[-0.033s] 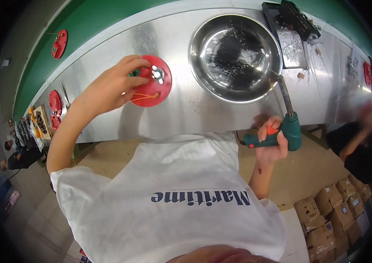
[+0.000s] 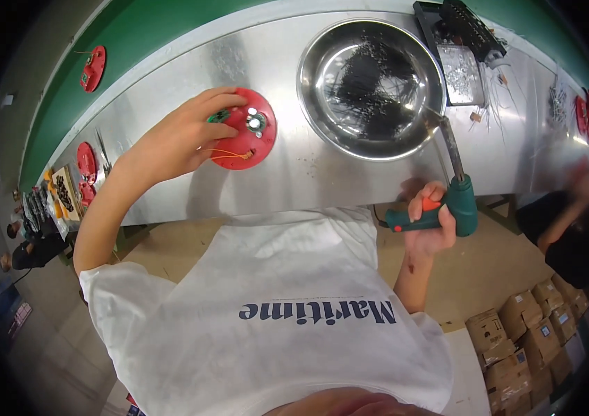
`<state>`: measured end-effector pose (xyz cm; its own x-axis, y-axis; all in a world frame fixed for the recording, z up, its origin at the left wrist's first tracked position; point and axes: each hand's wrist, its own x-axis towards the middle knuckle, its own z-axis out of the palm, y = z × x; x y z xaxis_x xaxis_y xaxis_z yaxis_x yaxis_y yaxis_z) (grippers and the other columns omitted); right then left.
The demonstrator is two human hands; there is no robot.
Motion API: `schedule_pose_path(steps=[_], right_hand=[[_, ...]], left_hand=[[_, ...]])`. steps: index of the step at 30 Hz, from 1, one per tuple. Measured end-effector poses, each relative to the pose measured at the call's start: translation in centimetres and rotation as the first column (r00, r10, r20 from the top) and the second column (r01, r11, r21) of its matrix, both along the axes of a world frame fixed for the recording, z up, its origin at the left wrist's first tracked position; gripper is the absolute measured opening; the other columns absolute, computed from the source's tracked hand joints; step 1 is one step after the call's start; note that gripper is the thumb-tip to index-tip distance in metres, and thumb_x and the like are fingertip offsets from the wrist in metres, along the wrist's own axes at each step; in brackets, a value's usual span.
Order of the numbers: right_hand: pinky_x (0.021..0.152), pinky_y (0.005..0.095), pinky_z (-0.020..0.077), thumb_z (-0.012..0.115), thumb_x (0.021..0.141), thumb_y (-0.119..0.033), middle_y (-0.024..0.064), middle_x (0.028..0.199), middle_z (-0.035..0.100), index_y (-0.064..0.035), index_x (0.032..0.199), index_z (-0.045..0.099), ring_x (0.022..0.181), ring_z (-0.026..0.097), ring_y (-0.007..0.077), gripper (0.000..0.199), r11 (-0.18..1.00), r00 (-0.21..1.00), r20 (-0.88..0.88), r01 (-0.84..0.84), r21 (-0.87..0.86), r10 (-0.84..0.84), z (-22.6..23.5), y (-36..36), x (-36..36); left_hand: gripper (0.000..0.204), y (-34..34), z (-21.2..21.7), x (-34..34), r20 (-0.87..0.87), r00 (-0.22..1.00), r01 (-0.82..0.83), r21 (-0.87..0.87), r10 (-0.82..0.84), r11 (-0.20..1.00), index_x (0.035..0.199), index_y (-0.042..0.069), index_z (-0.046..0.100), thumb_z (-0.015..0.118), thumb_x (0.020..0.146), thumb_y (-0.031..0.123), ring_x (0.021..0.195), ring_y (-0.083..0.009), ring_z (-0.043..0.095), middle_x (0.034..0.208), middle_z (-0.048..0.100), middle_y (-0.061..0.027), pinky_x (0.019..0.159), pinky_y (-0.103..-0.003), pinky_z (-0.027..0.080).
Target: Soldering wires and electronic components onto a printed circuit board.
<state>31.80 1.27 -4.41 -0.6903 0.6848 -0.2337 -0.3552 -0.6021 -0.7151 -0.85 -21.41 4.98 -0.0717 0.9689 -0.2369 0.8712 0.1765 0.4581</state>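
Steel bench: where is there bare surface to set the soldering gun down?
Bare steel bench runs along the near edge, between the red disc under the left hand and the steel bowl. The far right is crowded: a tray and loose wires. The right hand holds the soldering gun.

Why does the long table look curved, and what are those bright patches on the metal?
In the head view, the fisheye lens bends the straight metal table toward the rim, with dark corners around it. Overhead light glares off the steel bowl and the tabletop. A person at the right edge is blurred, while the left hand on the red disc and the right hand gripping the green soldering gun look sharp.
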Motion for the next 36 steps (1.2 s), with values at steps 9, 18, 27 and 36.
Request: schedule_pose_path(steps=[9, 18, 27, 36], right_hand=[[0.053, 0.0291, 0.0385, 0.052, 0.082, -0.022, 0.0155, 0.098, 0.05, 0.0024, 0.094, 0.049, 0.06, 0.048, 0.0193, 0.027, 1.0, 1.0, 0.006, 0.021, -0.005, -0.021, -0.3, -0.4, 0.2], [0.053, 0.028, 0.0377, 0.052, 0.082, -0.021, 0.0159, 0.098, 0.051, 0.002, 0.093, 0.048, 0.06, 0.048, 0.018, 0.026, 0.999, 0.999, -0.035, 0.031, -0.035, -0.032, 0.0, -0.5, 0.1], [0.056, 0.0286, 0.0424, 0.055, 0.083, -0.009, 0.0148, 0.1, 0.055, 0.0005, 0.103, 0.051, 0.065, 0.052, 0.0182, 0.022, 0.973, 0.977, 0.149, -0.174, 0.15, 0.151, 3.8, -3.3, -2.6], [0.07, 0.029, 0.0491, 0.065, 0.072, 0.012, 0.0136, 0.103, 0.057, 0.0004, 0.105, 0.053, 0.082, 0.061, 0.0202, 0.037, 0.864, 0.889, 0.226, -0.447, 0.231, 0.399, 4.8, -8.1, -9.4]], left_hand=[[0.024, 12.6, -1.1, 3.0, -0.332, 0.937, 0.223, 0.343, -0.104, 0.913, 0.092, 0.009, 0.065, 0.069, 0.068, 0.005, 0.095, -0.023, 0.057, 0.094, 0.059, -0.0052, 0.079, -0.035, 0.046], [0.005, 16.5, -3.3, 3.8, -0.615, 0.742, 0.49, 0.226, -0.267, 0.842, 0.069, 0.007, 0.061, 0.064, 0.065, 0.006, 0.086, -0.0165, 0.054, 0.082, 0.053, -0.0036, 0.075, -0.03, 0.045], [0.007, 4.3, 2.9, 9.7, 0.29, 0.881, -0.454, 0.291, 0.374, 0.842, 0.074, 0.001, 0.063, 0.069, 0.072, 0.003, 0.067, -0.018, 0.057, 0.078, 0.055, -0.0056, 0.054, -0.031, 0.045], [0.005, -1.7, -0.3, 14.3, 0.693, 0.45, -0.744, -0.059, 0.563, 0.666, 0.074, 0.002, 0.065, 0.07, 0.076, 0.001, 0.058, -0.0062, 0.048, 0.075, 0.053, -0.0015, 0.047, -0.021, 0.036]])
